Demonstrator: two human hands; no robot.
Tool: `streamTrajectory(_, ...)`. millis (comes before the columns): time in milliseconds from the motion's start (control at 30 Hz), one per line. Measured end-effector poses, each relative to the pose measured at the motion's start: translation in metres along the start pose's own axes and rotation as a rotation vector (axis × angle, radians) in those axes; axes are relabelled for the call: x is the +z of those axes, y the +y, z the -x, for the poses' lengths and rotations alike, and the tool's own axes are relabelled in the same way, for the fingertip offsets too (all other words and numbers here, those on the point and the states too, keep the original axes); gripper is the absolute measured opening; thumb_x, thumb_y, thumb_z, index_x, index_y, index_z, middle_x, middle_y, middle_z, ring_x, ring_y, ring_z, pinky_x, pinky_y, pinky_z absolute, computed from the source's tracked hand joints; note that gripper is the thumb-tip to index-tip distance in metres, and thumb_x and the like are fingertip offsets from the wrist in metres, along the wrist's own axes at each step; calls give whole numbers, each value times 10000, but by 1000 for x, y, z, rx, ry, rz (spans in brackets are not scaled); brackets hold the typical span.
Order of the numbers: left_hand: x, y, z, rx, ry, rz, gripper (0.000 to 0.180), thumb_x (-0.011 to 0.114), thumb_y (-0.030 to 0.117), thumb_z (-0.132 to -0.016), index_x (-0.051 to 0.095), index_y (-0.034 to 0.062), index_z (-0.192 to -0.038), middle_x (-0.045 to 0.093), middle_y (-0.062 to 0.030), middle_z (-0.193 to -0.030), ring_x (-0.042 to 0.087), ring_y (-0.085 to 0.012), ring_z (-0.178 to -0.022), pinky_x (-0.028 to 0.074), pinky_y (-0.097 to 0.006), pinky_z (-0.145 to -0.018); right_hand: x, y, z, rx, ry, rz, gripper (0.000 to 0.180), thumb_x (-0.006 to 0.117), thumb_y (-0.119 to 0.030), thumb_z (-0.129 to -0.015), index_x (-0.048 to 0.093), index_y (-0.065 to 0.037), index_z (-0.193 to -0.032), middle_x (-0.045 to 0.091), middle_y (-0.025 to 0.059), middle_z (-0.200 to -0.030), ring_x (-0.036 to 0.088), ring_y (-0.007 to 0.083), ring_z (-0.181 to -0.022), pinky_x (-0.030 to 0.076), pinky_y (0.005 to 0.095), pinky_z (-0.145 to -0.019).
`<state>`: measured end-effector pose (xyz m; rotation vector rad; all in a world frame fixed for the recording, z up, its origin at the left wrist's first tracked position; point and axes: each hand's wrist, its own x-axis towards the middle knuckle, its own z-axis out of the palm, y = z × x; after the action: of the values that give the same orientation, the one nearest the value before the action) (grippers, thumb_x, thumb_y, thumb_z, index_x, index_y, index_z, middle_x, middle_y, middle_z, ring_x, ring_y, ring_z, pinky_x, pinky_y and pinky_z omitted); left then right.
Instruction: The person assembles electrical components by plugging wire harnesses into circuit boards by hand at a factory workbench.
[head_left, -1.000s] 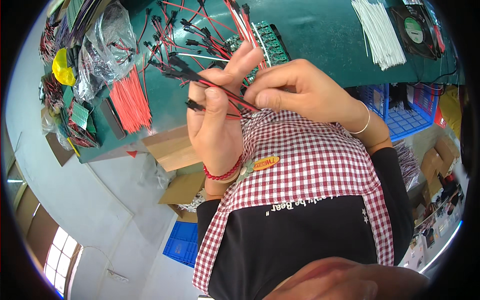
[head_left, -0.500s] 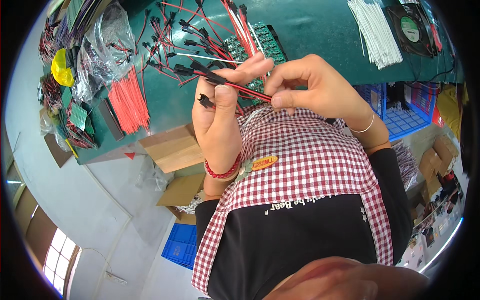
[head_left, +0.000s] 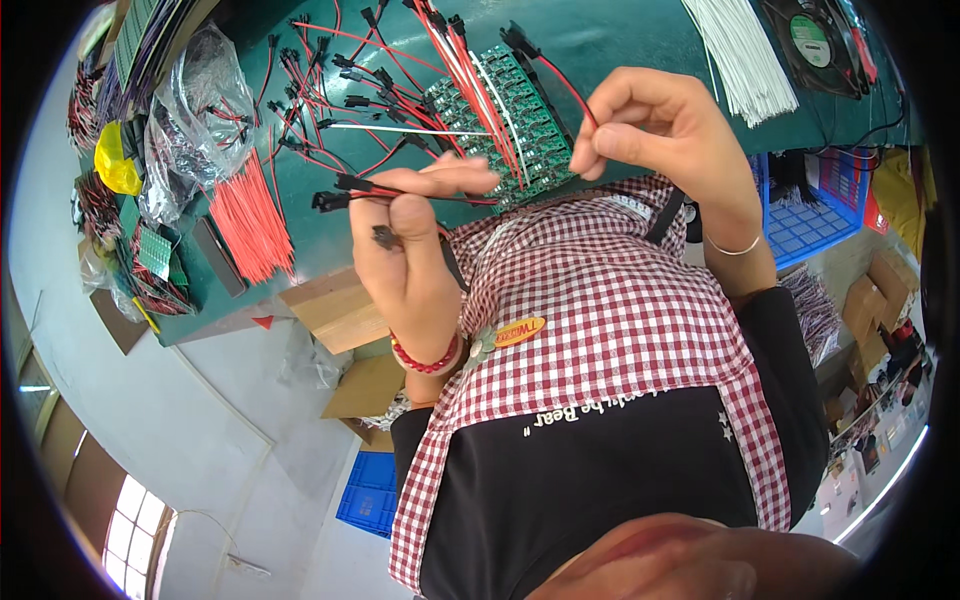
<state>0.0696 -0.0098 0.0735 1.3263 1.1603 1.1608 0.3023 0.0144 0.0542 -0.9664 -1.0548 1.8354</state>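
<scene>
My left hand (head_left: 410, 255), with a red bead bracelet at the wrist, is closed around a few red-and-black wire leads (head_left: 400, 190) whose black connectors stick out to the left. My right hand (head_left: 650, 130), wearing a thin bangle, pinches a single red-and-black lead (head_left: 560, 75) with a black plug at its far end. Both hands hover over the near edge of a green table (head_left: 620, 30). Between them lies a panel of small green circuit boards (head_left: 500, 110), crossed by red and white wires.
Loose red-black leads with plugs (head_left: 330, 80) are scattered over the table. A bundle of cut red wires (head_left: 250, 220), clear plastic bags (head_left: 190, 100), white wires (head_left: 740, 60) and a black fan (head_left: 820, 35) lie around. Cardboard boxes (head_left: 340, 310) and a blue crate (head_left: 810, 210) stand below.
My right hand has pulled away from my left hand, up and to the right, taking one lead with it. My left hand keeps its bundle and has dropped slightly.
</scene>
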Motion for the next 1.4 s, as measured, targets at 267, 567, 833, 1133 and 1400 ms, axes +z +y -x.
streamTrajectory(267,20,3,-6,-249,5,309,220,453,232,-1015,445,17,-967,421,19,-695,331,-24,-537,223,-190,-458,25,25,-8,-38,-215,47,155,700,-111,-844,658,27,-900,622,17,-820,557,73,-757,466,227,-713)
streamTrajectory(567,24,-2,-6,-117,24,-36,222,518,215,-992,473,7,-930,516,-9,-771,376,-17,-551,274,-190,-461,43,20,-5,-41,-11,186,175,688,-91,-830,632,35,-938,652,60,-828,613,132,-724,496,267,-669)
streamTrajectory(833,22,-7,-1,-84,32,-196,174,566,157,-961,518,-9,-971,637,-51,-840,524,-86,-648,451,-240,-599,44,24,-9,-604,159,831,136,682,-36,-779,637,18,-896,619,112,-786,610,255,-681,499,330,-629)
streamTrajectory(1133,-8,1,4,-45,146,189,253,492,238,-1000,481,-13,-973,402,18,-639,304,-39,-493,221,-217,-436,0,52,-48,-342,118,516,93,671,-53,-789,654,0,-864,589,63,-815,587,176,-754,466,292,-725)
streamTrajectory(1400,-8,-1,9,-55,194,191,282,488,265,-1001,483,-17,-985,339,36,-580,279,-42,-468,200,-225,-422,1,72,-67,-473,181,690,117,717,-45,-732,670,-24,-837,525,67,-891,560,227,-866,451,342,-774)
